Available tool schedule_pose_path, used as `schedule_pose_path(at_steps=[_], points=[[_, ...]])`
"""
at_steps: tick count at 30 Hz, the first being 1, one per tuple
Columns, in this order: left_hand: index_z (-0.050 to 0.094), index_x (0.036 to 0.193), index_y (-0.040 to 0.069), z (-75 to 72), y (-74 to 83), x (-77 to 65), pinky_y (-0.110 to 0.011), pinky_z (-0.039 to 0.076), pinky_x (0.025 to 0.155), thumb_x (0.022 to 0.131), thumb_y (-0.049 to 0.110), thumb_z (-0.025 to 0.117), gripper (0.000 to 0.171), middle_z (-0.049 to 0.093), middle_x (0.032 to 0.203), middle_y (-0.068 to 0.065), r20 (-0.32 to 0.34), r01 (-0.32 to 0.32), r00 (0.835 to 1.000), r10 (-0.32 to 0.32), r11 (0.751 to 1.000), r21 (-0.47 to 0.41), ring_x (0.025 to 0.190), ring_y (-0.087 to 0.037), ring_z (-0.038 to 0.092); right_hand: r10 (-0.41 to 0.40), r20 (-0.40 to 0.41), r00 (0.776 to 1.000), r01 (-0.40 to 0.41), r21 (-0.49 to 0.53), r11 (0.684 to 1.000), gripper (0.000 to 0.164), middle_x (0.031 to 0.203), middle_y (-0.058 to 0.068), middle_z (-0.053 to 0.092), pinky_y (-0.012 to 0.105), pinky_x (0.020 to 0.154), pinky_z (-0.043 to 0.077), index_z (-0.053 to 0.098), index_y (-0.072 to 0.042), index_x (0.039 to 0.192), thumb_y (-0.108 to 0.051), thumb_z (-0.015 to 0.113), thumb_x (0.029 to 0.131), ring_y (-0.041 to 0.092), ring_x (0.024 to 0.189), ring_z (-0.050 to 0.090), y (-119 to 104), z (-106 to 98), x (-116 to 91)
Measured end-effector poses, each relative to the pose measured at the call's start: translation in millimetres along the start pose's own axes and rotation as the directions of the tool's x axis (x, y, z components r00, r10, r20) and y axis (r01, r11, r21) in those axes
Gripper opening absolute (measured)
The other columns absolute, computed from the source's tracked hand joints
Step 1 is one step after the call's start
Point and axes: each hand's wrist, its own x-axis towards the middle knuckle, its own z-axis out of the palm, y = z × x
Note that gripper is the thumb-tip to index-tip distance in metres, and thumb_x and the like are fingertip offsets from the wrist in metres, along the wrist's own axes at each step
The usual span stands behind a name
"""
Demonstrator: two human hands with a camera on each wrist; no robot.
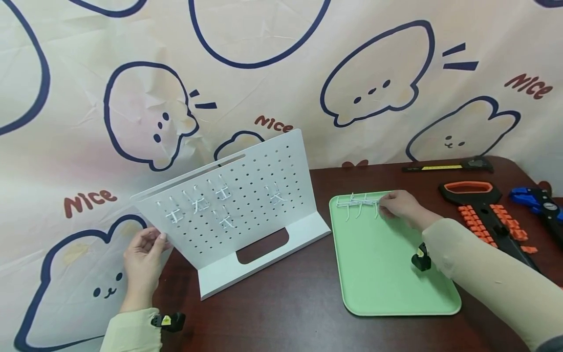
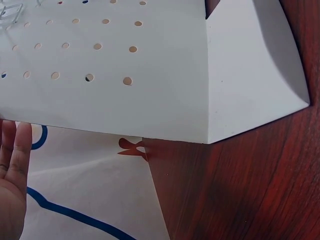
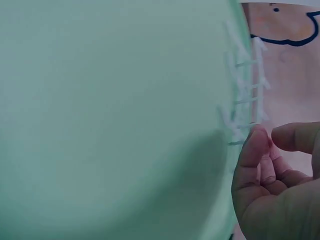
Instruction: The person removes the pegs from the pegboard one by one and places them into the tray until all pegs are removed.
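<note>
A white metal pegboard stand (image 1: 259, 176) leans back on the table, with several clear wire hooks (image 1: 223, 191) in its holes. The left hand (image 1: 142, 261) holds the board's left edge, and in the left wrist view its fingers (image 2: 21, 150) go behind the board. Right of the stand lies a green tray (image 1: 396, 274). More white wire hooks (image 1: 357, 201) lie in a row along its far edge. At the right end of that row is the right hand (image 1: 402, 208). Its thumb and index fingertips (image 3: 256, 137) are slightly apart in the right wrist view, with no hook visible between them.
On the right of the dark wood table (image 1: 281, 313) lie a black and orange tool (image 1: 479, 210) with orange pieces, a blue and black tool (image 1: 543, 208), and a black and yellow tool (image 1: 448, 166). A patterned cloth (image 1: 272, 88) hangs behind.
</note>
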Motion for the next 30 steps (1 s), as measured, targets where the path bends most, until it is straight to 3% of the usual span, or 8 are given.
schedule_pose_path(at_steps=[6,12,16,20,23,30], points=[[0.061,0.122,-0.001,-0.3,0.0,1.0,-0.008,0.052,0.077,0.105,0.009,0.061,0.02,0.061,0.098,0.013,0.007,0.006,1.0,-0.006,1.0,0.009,0.085,0.001,0.063,-0.036,0.011,0.999,0.035,0.109,0.993,0.042,0.124,0.024,0.061,0.038,0.096,0.056,0.051,0.011,0.138,-0.02,0.049,0.11,0.029,0.107,0.062,-39.7,5.7,1.3],[0.061,0.123,-0.001,-1.3,-0.1,0.3,-0.007,0.051,0.077,0.105,0.011,0.061,0.022,0.061,0.098,0.012,0.014,0.019,1.0,-0.019,1.0,0.018,0.085,0.002,0.062,-0.129,0.077,0.989,0.112,0.191,0.975,0.037,0.116,0.017,0.064,0.038,0.096,0.056,0.054,0.009,0.134,-0.017,0.053,0.108,0.027,0.105,0.063,-93.7,26.9,4.2],[0.06,0.123,-0.002,-2.0,-1.2,-0.5,-0.007,0.051,0.077,0.105,0.012,0.061,0.023,0.061,0.098,0.012,0.018,0.023,1.0,-0.023,0.999,0.022,0.084,0.002,0.062,-0.142,0.148,0.979,0.103,0.248,0.963,0.04,0.122,0.02,0.062,0.037,0.098,0.055,0.052,0.008,0.138,-0.017,0.054,0.108,0.027,0.105,0.063,-130.2,46.9,2.2],[0.06,0.123,-0.003,-2.3,-2.7,-1.6,-0.008,0.052,0.077,0.105,0.01,0.061,0.022,0.061,0.097,0.012,0.011,0.014,1.0,-0.014,1.0,0.013,0.083,0.002,0.062,-0.155,0.212,0.965,0.079,0.327,0.942,0.04,0.132,0.025,0.059,0.039,0.101,0.053,0.051,0.006,0.139,-0.018,0.055,0.107,0.035,0.117,0.061,-163.7,68.7,-3.5],[0.059,0.122,-0.004,-2.2,-3.3,-1.8,-0.008,0.052,0.076,0.105,0.008,0.061,0.021,0.061,0.095,0.013,0.01,-0.005,1.0,0.005,1.0,0.009,0.083,0.002,0.062,-0.188,0.244,0.951,0.095,0.349,0.932,0.038,0.134,0.027,0.058,0.037,0.098,0.055,0.052,0.005,0.137,-0.018,0.055,0.107,0.041,0.124,0.058,-183.9,83.5,-8.4],[0.06,0.119,-0.003,-2.9,-3.3,2.1,-0.009,0.053,0.075,0.103,0.005,0.062,0.018,0.062,0.095,0.014,0.026,-0.002,1.0,0.002,1.0,-0.03,0.083,0.001,0.063,-0.255,0.282,0.925,0.141,0.37,0.918,0.032,0.129,0.025,0.063,0.036,0.093,0.057,0.056,0.004,0.131,-0.016,0.058,0.106,0.041,0.122,0.061,-218.5,112.9,-15.5]])
